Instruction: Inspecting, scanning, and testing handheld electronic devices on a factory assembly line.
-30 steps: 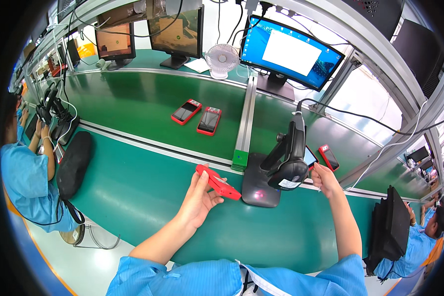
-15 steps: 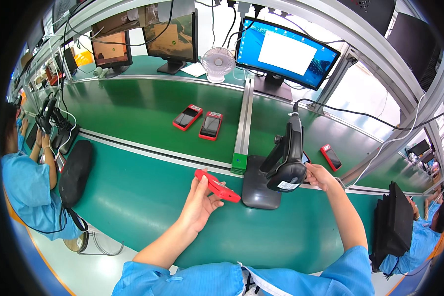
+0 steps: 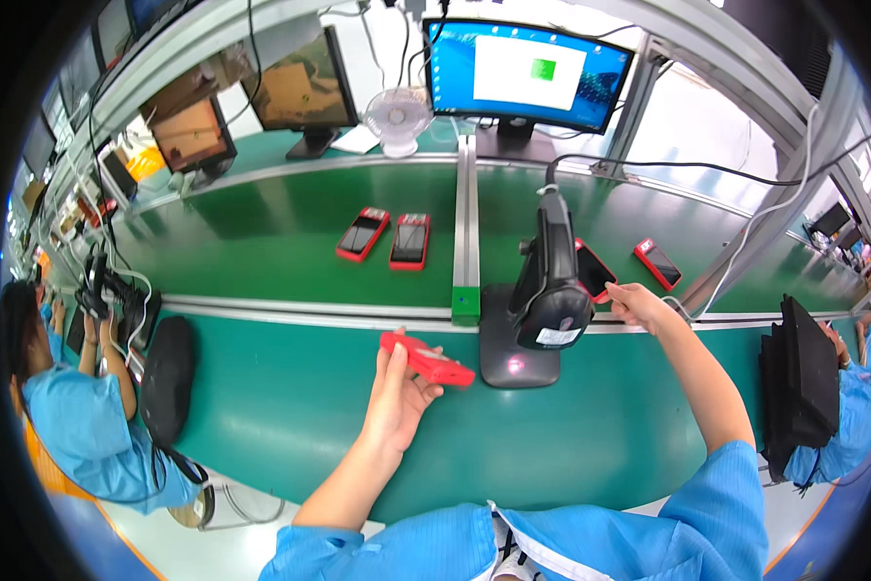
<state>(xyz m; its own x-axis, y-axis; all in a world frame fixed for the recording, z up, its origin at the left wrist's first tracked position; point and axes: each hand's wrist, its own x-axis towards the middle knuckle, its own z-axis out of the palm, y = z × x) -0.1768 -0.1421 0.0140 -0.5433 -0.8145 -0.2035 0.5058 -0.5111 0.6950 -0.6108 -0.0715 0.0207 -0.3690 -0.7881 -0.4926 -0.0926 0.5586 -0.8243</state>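
My left hand (image 3: 397, 392) is closed on a red handheld terminal (image 3: 428, 360), tilted edge-on above the green bench. My right hand (image 3: 637, 306) pinches the near end of another red handheld terminal (image 3: 593, 273), dark screen up, over the green belt. Part of that terminal is hidden behind a black barcode scanner (image 3: 555, 300) on a stand. The scanner's flat base (image 3: 520, 368) rests on the bench between my hands, with a pinkish light spot on it. Two red terminals (image 3: 363, 234) (image 3: 410, 241) lie on the belt to the left, and one more terminal (image 3: 657, 264) lies at the right.
A metal rail (image 3: 466, 213) with a green end block divides the belt. Behind stand a lit monitor (image 3: 528, 77), a small white fan (image 3: 398, 120) and two further monitors. A black pouch (image 3: 167, 382) and a co-worker (image 3: 87, 407) are at the left; a black bag (image 3: 800, 373) is at the right.
The right-hand terminal now shows more beside the scanner. A green box has appeared in the monitor's white window, and a light spot on the scanner base. The whole view has shifted slightly.
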